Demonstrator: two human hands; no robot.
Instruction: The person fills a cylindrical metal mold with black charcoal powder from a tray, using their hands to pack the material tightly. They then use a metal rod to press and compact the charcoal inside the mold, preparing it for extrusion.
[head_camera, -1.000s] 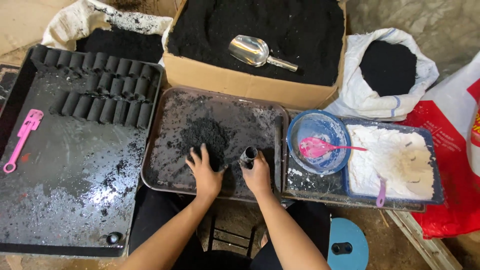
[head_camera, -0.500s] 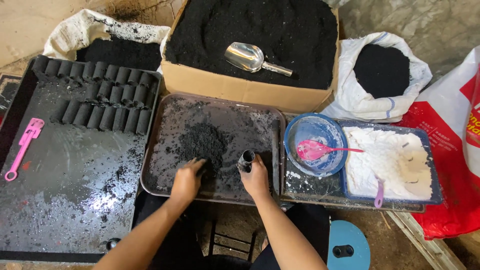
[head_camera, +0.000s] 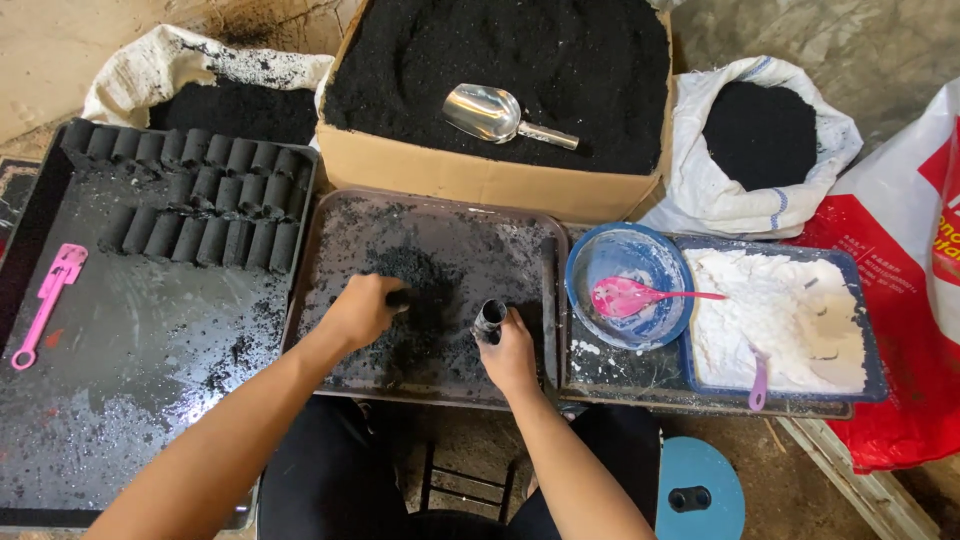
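Right hand (head_camera: 510, 352) grips a small dark metal tube (head_camera: 489, 320), fingers wrapped round its lower part, open end tilted up and to the left. Tube sits over the middle tray (head_camera: 330, 355), right of the black powder pile (head_camera: 415, 275). Left hand (head_camera: 362, 308) is curled, fingers closed into the edge of that pile; whether it holds powder cannot be told.

Middle tray: brownish, shallow, smeared with black dust and some white specks, pile near its centre.

Left tray (head_camera: 130, 400): large, dark, wet-looking. Holds three rows of black cylinders (head_camera: 200, 200) along its far edge, packed side by side. A pink plastic tool (head_camera: 45, 300) lies at its left side.

Cardboard box (head_camera: 480, 185) behind the middle tray: full of black powder, a metal scoop (head_camera: 490, 113) lying on top, handle pointing right.

White sack (head_camera: 760, 200) right of the box: rolled open, black powder inside. Another white sack (head_camera: 150, 60) far left, behind the left tray, also holds black powder.

Blue bowl (head_camera: 590, 260) right of the middle tray: whitish residue and a pink spoon (head_camera: 635, 297) resting in it, handle out over the right rim. Blue tray (head_camera: 870, 340) beside the bowl: heaped white powder, a purple spoon (head_camera: 760, 378) stuck in the near edge.

Red-and-white bag (head_camera: 900, 300) at far right. Blue stool (head_camera: 695, 490) below.
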